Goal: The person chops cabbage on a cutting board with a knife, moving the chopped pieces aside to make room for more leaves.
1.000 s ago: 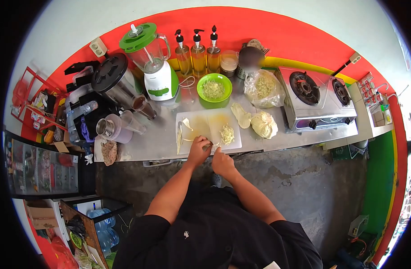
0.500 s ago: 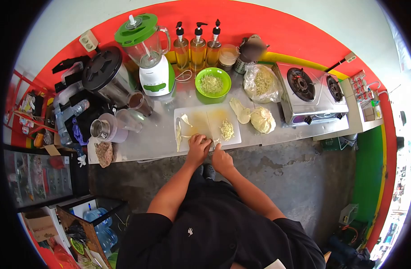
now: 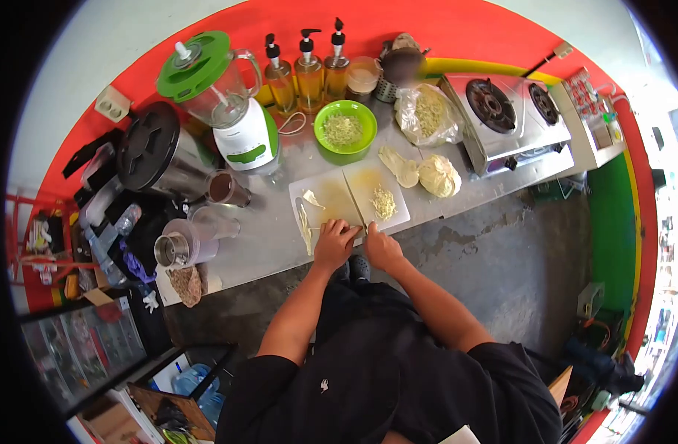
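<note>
My right hand (image 3: 384,249) is closed around the handle of a knife (image 3: 353,198), whose thin blade points away from me across the white cutting board (image 3: 325,177). Close beside it, my left hand (image 3: 335,244) rests at the board's front edge with bent fingers pressed together; whatever lies under them is hidden. Shredded cabbage (image 3: 384,203) forms a small heap right of the blade. Pale cabbage scraps (image 3: 305,226) lie along the board's left side. To the board's right sit a cut cabbage head (image 3: 439,176) and a loose cabbage leaf (image 3: 402,169).
Behind the board stands a green bowl (image 3: 345,152) holding shreds, with a plastic bag of shreds (image 3: 429,115) nearby. A gas stove (image 3: 506,122) is at the right. A blender (image 3: 244,137), pump bottles (image 3: 308,78) and a brown cup (image 3: 228,189) stand at the left and back.
The view has turned slightly, so the counter appears tilted. Both hands stay at the board's front edge, with the knife still in my right hand.
</note>
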`<state>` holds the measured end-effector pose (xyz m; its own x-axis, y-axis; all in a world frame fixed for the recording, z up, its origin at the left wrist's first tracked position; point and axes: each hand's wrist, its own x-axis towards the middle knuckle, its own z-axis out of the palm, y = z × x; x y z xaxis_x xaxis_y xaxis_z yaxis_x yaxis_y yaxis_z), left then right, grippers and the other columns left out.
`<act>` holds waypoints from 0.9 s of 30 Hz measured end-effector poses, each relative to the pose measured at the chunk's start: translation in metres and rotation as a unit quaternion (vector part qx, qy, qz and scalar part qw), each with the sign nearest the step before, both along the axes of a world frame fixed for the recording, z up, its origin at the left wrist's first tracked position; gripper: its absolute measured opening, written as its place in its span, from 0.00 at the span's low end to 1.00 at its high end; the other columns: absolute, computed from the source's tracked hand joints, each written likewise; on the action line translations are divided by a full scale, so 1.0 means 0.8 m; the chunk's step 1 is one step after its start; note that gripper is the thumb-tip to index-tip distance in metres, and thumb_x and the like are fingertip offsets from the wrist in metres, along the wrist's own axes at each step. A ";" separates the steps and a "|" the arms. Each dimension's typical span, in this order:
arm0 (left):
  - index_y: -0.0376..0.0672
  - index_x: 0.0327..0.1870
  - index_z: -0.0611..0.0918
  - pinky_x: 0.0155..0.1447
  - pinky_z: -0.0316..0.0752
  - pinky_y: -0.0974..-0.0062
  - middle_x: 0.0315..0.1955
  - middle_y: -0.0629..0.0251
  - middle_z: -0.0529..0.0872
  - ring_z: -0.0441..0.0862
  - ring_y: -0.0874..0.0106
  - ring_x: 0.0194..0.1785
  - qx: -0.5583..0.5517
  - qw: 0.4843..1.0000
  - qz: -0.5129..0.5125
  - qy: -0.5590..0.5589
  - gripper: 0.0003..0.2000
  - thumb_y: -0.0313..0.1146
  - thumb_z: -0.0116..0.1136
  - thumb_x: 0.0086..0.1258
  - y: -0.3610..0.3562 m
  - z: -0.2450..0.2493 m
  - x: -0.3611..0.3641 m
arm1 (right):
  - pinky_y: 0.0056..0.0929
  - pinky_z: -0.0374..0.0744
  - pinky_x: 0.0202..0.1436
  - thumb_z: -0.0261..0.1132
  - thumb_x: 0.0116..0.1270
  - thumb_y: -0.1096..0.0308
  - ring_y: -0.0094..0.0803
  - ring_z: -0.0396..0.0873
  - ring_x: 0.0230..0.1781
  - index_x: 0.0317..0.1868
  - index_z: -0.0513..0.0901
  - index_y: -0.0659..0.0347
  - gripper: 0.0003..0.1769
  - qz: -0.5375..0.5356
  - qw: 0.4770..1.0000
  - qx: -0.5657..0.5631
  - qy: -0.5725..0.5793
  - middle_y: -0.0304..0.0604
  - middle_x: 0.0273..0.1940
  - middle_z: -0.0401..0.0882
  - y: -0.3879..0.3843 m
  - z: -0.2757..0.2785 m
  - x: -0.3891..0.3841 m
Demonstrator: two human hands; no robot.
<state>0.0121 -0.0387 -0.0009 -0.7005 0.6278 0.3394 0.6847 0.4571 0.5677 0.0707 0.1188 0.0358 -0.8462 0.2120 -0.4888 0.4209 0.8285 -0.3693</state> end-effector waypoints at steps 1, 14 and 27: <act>0.52 0.48 0.88 0.52 0.70 0.64 0.36 0.68 0.77 0.75 0.64 0.46 0.014 1.000 0.007 -0.001 0.13 0.27 0.64 0.62 0.001 0.000 0.000 | 0.60 0.80 0.48 0.56 0.72 0.62 0.66 0.83 0.44 0.56 0.65 0.68 0.20 -0.001 1.000 -0.008 -0.001 0.69 0.39 0.84 0.003 -0.003 -0.002; 0.50 0.47 0.88 0.53 0.70 0.63 0.36 0.68 0.79 0.76 0.64 0.46 0.017 1.000 0.018 0.007 0.11 0.30 0.64 0.65 0.001 -0.001 0.005 | 0.58 0.81 0.46 0.58 0.73 0.57 0.61 0.85 0.41 0.57 0.67 0.64 0.22 0.125 0.992 0.028 -0.005 0.62 0.39 0.85 0.081 0.011 0.030; 0.53 0.60 0.82 0.66 0.65 0.59 0.59 0.66 0.79 0.72 0.60 0.63 -0.038 0.998 0.054 0.016 0.21 0.37 0.65 0.64 -0.024 0.013 0.024 | 0.59 0.81 0.46 0.57 0.73 0.59 0.65 0.84 0.40 0.54 0.68 0.69 0.20 0.123 0.989 -0.036 0.070 0.66 0.38 0.84 0.068 0.007 0.030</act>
<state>0.0316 -0.0578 0.0098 -0.7542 0.5748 0.3175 0.6473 0.5695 0.5066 0.0945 0.1733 0.0414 -0.9284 -0.0403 -0.3693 0.1496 0.8693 -0.4711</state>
